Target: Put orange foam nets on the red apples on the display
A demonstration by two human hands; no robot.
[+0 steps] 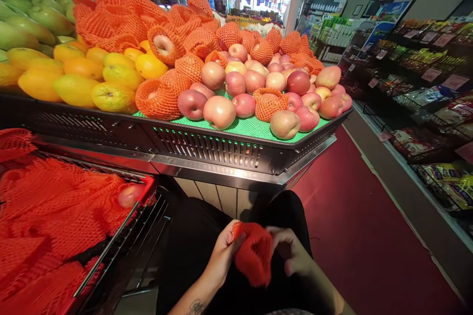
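Low in the head view, both my hands hold one orange foam net sleeve [254,254] over my dark-clothed lap. My left hand [221,256] grips the sleeve's left edge with curled fingers. My right hand [290,251] pinches its right side. I cannot see whether anything is inside the sleeve. In front of me, bare apples [219,111] lie on the green mat [247,128] of a black display stand [207,147], some of them in net sleeves [158,100].
Yellow mangoes [76,89] and green ones fill the stand's left side. A red cart [121,226] at my left holds many net sleeves and an apple [129,196]. A red aisle floor [354,236] runs right, beside shelves of packaged goods [436,108].
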